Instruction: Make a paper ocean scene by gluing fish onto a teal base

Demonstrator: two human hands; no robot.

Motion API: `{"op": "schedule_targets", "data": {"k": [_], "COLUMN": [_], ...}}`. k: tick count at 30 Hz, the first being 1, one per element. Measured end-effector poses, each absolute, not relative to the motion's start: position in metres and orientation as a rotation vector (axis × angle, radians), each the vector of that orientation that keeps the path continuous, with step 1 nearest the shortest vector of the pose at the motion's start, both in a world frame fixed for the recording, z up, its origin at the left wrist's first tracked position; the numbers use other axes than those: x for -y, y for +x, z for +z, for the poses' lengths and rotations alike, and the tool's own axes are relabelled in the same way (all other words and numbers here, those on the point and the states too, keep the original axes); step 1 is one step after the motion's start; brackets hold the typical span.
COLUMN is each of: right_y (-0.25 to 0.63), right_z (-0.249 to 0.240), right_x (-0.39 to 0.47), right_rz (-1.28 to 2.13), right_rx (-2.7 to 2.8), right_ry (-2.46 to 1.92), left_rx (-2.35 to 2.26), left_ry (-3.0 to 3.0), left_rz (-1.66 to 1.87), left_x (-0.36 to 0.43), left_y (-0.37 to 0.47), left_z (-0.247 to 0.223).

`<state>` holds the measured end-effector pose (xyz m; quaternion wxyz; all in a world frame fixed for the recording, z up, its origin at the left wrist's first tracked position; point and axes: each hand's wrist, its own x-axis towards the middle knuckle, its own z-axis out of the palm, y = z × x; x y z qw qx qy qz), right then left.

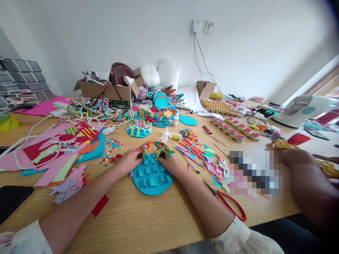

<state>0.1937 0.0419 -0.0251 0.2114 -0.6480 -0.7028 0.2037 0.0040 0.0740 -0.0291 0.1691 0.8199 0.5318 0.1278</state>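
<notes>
At blue disc [152,180], your left hand [132,159] nearly closed on orange-tailed fish [147,144], right hand [168,163] likewise on green-tailed fish [162,147].

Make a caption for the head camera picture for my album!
Two colourful fish meet left hand and right hand at a flap-covered blue disc.
</notes>
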Motion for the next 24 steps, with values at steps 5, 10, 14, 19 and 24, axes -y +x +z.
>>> {"op": "schedule_targets", "data": {"k": [5,10,14,19,24], "right_y": [0.1948,0.1957,0.1962,0.198,0.2], "right_z": [-0.0265,-0.0269,-0.0263,-0.0292,-0.0317], "right_x": [-0.0418,-0.0413,-0.0405,-0.0415,-0.0423], "right_rz": [0.567,0.567,0.572,0.582,0.594], "right_rx": [1.949,1.948,1.942,1.925,1.907], "right_ry": [-1.795,-1.774,-1.75,-1.727,-1.696], "left_rx": [-1.53,-1.487,-1.441,-1.424,-1.407], "left_ry": [2.327,2.316,2.299,2.264,2.224], "left_rz": [0.304,0.314,0.347,0.389,0.421], "left_x": [-0.0741,-0.0762,-0.0762,-0.0754,-0.0767], "left_y": [0.0036,0.0011,-0.0007,-0.0015,-0.002], "left_z": [-0.027,-0.029,-0.03,-0.029,-0.0302]}}
